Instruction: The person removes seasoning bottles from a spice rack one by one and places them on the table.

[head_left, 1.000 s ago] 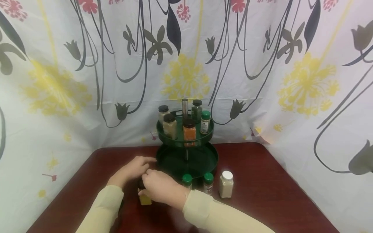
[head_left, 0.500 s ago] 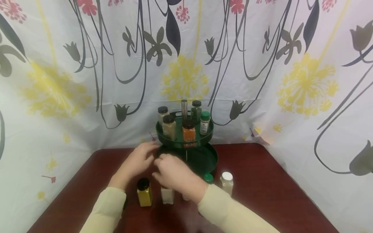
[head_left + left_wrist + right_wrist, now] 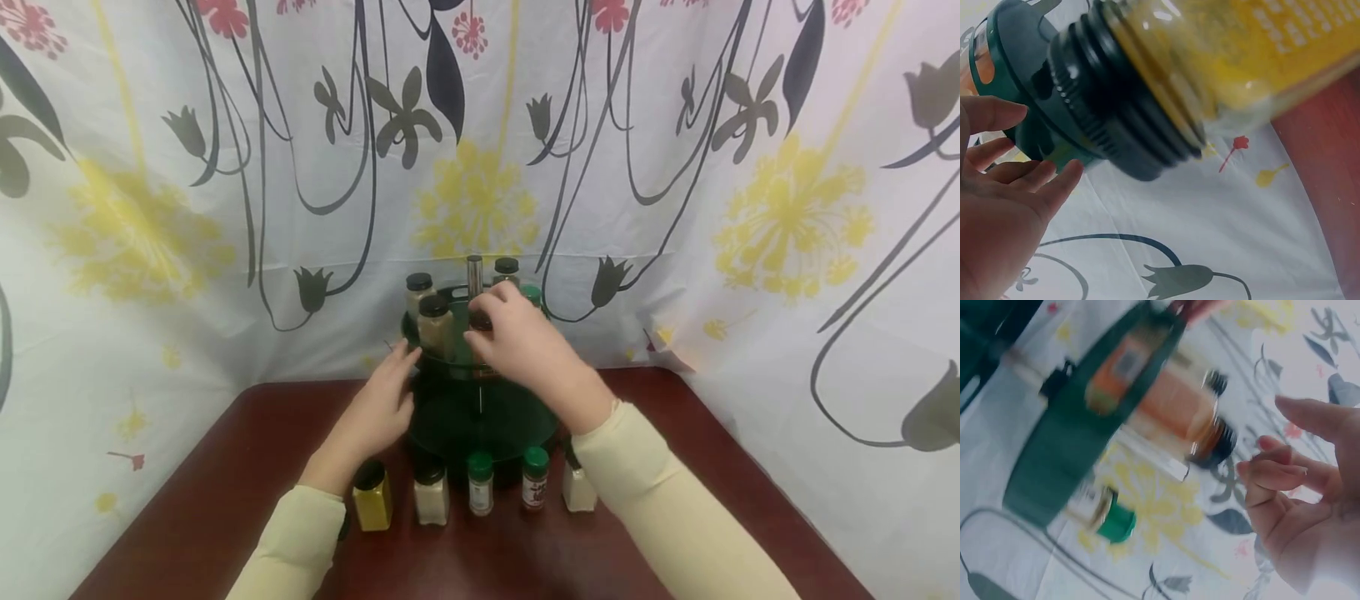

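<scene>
1. The orange spice jar [image 3: 1175, 403] stands upright on the turntable's upper tray [image 3: 1063, 450], long axis vertical, its black cap just off the right hand's fingertips; the right hand [image 3: 525, 342] is the nearer.
2. The right hand holds nothing: thumb apart from loosely bent fingers.
3. The left hand [image 3: 378, 408], fingers spread and holding nothing, is at the tray's left rim; whether it touches, I cannot tell.

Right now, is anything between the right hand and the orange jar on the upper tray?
Nothing visible: in the right wrist view, the right hand faces the exposed black lid of the orange jar, above the rim of the upper tray.
</scene>
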The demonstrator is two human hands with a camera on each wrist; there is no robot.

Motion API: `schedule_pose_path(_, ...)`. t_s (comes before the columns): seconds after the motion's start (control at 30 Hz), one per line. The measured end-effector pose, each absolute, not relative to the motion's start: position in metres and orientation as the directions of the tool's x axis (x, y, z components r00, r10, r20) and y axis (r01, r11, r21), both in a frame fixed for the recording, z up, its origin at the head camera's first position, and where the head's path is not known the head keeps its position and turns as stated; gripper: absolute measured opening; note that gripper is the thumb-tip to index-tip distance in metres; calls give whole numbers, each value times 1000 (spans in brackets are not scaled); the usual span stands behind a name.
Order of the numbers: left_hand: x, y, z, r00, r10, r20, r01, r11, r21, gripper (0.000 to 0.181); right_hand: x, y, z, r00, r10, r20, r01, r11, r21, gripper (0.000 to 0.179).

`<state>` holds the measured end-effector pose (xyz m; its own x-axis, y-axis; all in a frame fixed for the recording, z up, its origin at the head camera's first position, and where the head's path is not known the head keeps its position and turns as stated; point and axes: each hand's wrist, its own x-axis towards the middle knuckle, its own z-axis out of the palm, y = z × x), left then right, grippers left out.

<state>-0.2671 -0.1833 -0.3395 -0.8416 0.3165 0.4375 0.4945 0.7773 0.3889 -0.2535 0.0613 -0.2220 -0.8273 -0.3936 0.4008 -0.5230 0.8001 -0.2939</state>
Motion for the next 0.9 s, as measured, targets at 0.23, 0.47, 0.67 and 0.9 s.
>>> schedule_pose_path(0.23, -265, -183, -339, -842, 318, 435, 494, 777, 390, 71, -279, 71, -213, -905, -361, 225, -417, 854, -310, 73)
schedule_pose_path(0.47, -266, -179, -338, -876, 312, 368, 450, 803, 391, 80, -290, 73, -222, -879, -411, 242, -473, 811, -345, 65)
schedule_pose_path(0.67, -264, -179, -334, -889, 296, 348, 423, 822, 381, 80, -293, 74, -227, -848, -445, 290, -525, 781, -339, 56)
schedule_pose_path(0.9, -262, -180, -332, -899, 287, 331, 400, 847, 351, 78, -293, 73, -231, -840, -461, 287, -535, 791, -297, 57)
